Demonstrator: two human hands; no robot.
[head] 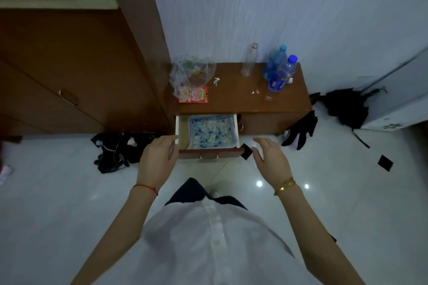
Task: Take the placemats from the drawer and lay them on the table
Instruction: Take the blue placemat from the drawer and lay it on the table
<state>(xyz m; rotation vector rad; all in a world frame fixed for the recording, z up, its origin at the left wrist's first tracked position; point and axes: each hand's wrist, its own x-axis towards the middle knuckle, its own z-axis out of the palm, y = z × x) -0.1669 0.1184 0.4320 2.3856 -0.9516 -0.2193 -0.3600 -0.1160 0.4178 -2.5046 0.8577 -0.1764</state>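
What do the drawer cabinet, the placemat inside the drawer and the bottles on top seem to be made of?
Cabinet: probably wood or wood veneer, brown with a semi-gloss finish that reflects the bottles faintly.
Placemat: blue and white pattern; it lies flat with slightly curling edges, so likely fabric or soft plastic, I cannot tell which.
Bottles: clear plastic, see-through walls, blue caps and labels.

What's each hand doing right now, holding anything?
Left hand: open, empty, at the left corner of the open wooden drawer.
Right hand: open, empty, just right of the drawer, touching nothing.
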